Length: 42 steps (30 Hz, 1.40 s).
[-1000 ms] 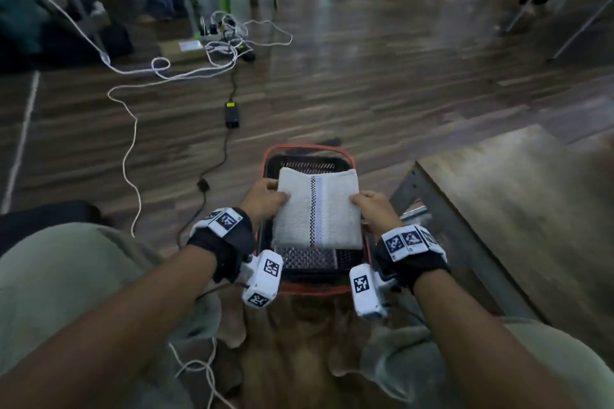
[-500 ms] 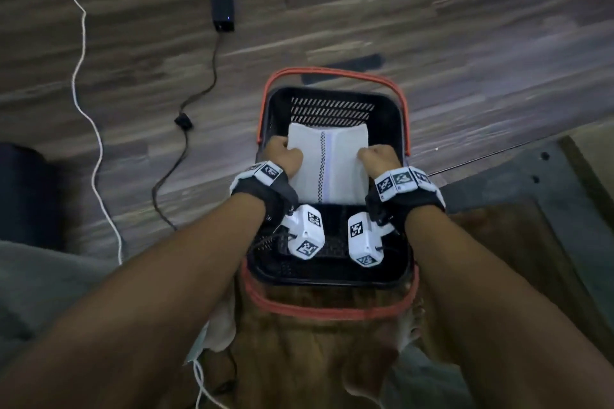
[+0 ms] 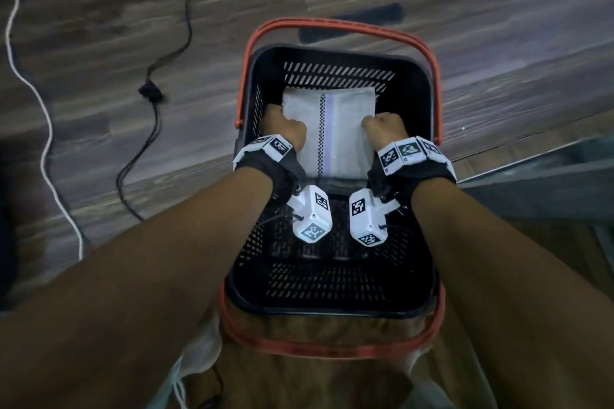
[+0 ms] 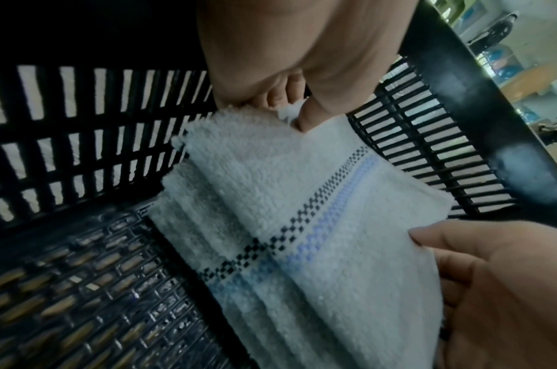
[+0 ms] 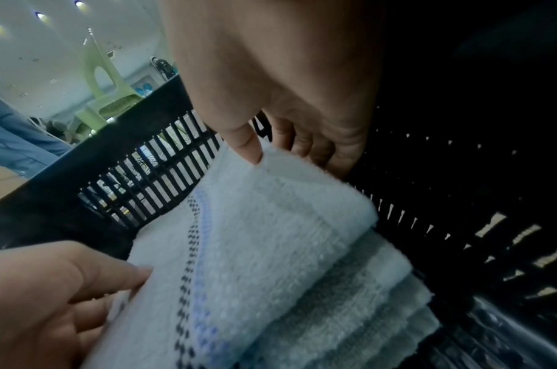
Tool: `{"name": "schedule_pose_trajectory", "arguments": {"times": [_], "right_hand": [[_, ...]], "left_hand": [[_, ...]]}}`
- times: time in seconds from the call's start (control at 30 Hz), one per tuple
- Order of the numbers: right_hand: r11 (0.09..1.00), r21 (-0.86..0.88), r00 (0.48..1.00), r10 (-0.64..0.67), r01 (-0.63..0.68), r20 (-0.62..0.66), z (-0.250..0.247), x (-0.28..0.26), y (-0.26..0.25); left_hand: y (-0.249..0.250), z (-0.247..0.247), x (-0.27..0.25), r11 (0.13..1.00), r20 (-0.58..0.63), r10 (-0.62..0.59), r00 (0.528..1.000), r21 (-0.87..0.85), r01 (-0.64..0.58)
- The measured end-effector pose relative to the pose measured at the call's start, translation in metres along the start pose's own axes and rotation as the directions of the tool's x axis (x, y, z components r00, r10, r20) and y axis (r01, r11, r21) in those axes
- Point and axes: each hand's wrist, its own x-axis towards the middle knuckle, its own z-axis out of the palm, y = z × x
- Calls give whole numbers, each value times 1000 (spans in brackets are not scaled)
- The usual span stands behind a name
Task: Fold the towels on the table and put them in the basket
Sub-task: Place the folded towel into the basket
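Lowering a folded towel (image 3: 327,133) into the basket (image 3: 415,305) is the step in hand, and it looks nearly finished. The folding of this towel is done: the wrist views show several neat layers stacked at its edges. It sits inside the basket, toward the far wall, with the near half of the basket floor bare. Whether its underside already rests on the floor I cannot tell; from the left wrist view the near edge seems to meet the bottom while the far end is held a little higher.

The left hand (image 3: 284,124) pinches the towel's left edge, thumb on top and fingers curled beneath. The right hand (image 3: 383,128) grips the right edge the same way, thumb pressed into the terry cloth. Neither has let go.

What is left, by my judgement: set it flat, release both edges, and draw the hands out of the basket. No other towel shows inside the basket, and the table lies out of view, so how many remain cannot be told.

The towel's long axis runs from the basket's near wall to its far wall. Its checked and blue stripe (image 3: 324,134) follows that same line, roughly centred between the two hands.
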Motion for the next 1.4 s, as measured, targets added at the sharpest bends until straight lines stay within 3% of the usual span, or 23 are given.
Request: {"name": "schedule_pose_trajectory", "arguments": {"times": [0.2, 0.27, 0.33, 0.4, 0.47, 0.5, 0.6, 0.73, 0.87, 1.0, 1.1, 1.27, 1.33, 1.4], "right_hand": [[999, -47, 1000, -15, 15, 8, 0, -3, 4], [994, -92, 997, -62, 58, -45, 3, -4, 4], [969, -189, 970, -190, 160, -154, 7, -9, 1], [850, -431, 877, -426, 304, -223, 10, -17, -1], [673, -629, 788, -597, 390, -150, 14, -19, 2], [610, -680, 776, -624, 406, -97, 17, -17, 6], [559, -730, 804, -594, 394, -21, 23, -9, 21], [551, -745, 830, -558, 377, 7, 39, 0, 43], [641, -691, 853, -518, 335, -66, 57, 4, 58], [651, -680, 842, -531, 337, -92, 59, 3, 59], [639, -696, 884, -466, 327, -13, 49, -4, 49], [616, -753, 972, -191, 230, 140, 13, -40, 20], [555, -802, 975, -127, 221, 181, -7, -65, 7], [554, -790, 965, -129, 261, 228, -30, -93, -4]], "left_hand": [[-4, -2, -4, 999, -9, 54, 999, -3, -54], [-4, 1, -6, 996, -49, 85, 995, -4, -85], [-2, 6, -10, 976, -140, 217, 966, 8, -218], [-2, 12, -12, 923, -165, 383, 909, 95, -372], [-9, 19, -10, 858, -56, 483, 874, 227, -460], [-13, 22, -8, 828, 18, 491, 871, 301, -473], [-28, 28, -3, 694, 193, 473, 860, 519, -499], [-43, 32, 4, 547, 277, 483, 831, 645, -533], [-53, 38, 7, 508, 269, 516, 814, 668, -543], [-51, 38, 6, 501, 284, 499, 819, 676, -540], [-39, 29, -2, 500, 357, 400, 844, 687, -527], [-2, -10, -38, 479, 476, 73, 877, 754, -449], [16, -30, -58, 506, 522, 7, 853, 734, -453], [34, -54, -82, 494, 578, 8, 816, 707, -506]]}}
